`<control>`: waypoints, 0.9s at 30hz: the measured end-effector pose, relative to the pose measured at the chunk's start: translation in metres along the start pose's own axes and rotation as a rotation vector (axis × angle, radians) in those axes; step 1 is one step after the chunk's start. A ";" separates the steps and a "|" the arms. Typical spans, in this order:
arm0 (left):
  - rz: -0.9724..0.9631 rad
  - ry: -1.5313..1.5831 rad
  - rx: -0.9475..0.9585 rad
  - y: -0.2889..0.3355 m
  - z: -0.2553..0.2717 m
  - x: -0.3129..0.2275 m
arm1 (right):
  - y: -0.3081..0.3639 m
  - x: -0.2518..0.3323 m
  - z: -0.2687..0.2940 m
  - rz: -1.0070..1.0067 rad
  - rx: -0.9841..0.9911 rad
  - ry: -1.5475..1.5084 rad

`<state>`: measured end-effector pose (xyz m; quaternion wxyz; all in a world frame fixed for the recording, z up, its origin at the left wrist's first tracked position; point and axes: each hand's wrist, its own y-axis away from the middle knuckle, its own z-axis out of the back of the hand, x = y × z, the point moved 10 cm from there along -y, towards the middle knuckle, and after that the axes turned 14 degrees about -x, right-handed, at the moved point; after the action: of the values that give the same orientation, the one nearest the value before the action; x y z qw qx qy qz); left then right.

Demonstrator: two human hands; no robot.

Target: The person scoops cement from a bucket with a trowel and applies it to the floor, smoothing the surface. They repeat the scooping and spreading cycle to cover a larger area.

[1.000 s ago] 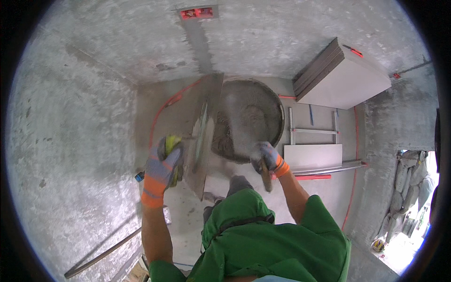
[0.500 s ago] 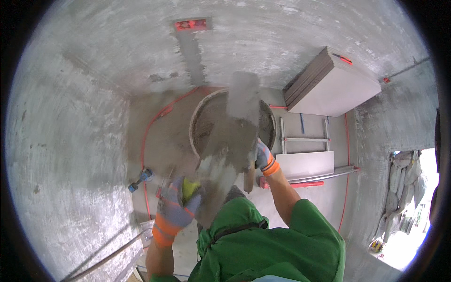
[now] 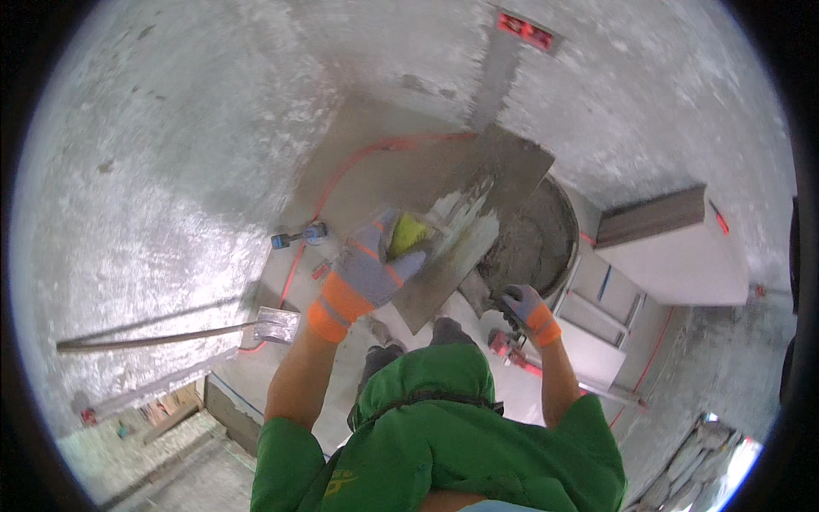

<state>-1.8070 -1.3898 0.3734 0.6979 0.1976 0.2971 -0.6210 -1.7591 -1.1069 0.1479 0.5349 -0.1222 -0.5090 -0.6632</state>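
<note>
Large rectangular float [image 3: 473, 226], mortar-smeared, held tilted above the floor [image 3: 333, 205]: its long axis runs from about 7 o'clock to 1 o'clock, and its face lies at 2 o'clock from the left fingers. The gloved left hand [image 3: 367, 264] has its fingers clamped on the yellow-green grip [image 3: 408, 235] beside the float's near long edge; the fingertips are partly hidden. The gloved right hand [image 3: 527, 309], at 4 o'clock from the float's centre, has its fingers curled around a small trowel [image 3: 474, 294]; the blade projects toward 10 o'clock, and the glove hides the handle. At 12 o'clock from the right hand stands a round tub [image 3: 575, 243] of dark wet mortar [image 3: 533, 247], its left side partly covered in this view by the float. A red tool [image 3: 509, 348] lies on the floor at 7 o'clock from the right hand. Farther out, a stack of tiles [image 3: 674, 247] stands at 2 o'clock from that hand. At 10 o'clock from the left hand lies a blue cordless tool [image 3: 300, 235]; at 8 o'clock, a square-bladed shovel [image 3: 277, 324].
</note>
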 end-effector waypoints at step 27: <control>-0.094 0.064 -0.181 0.051 -0.011 0.005 | 0.022 0.125 -0.025 0.282 -0.030 -0.593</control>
<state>-1.7584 -1.3791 0.3574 0.6731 0.1393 0.3829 -0.6172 -1.7812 -1.1982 0.2369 0.4480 -0.3872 -0.6108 -0.5257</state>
